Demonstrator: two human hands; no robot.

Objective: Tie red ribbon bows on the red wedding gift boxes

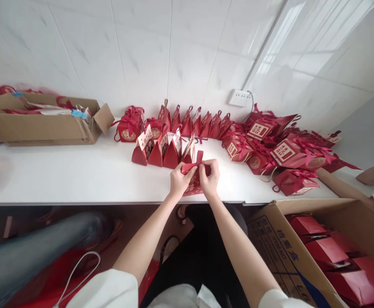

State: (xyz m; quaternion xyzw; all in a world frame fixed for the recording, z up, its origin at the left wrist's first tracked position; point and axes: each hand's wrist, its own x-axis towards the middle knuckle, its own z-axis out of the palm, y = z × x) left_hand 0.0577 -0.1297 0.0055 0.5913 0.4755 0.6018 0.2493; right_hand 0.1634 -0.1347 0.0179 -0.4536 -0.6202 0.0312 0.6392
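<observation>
The left hand (179, 179) and the right hand (210, 174) each close a fingertip grip on the upper flaps of a red favour box (194, 187). It lies between them on the white bench (78, 171) near its front edge, so the step in hand looks like closing the top around its ribbon (200, 157), and any next move calls for both pinches to hold the flaps together. The box's long axis runs away from the person, top toward the wall; just beyond the grip stand finished boxes (170, 155), and to its right lies a heap (283, 152) of them.
</observation>
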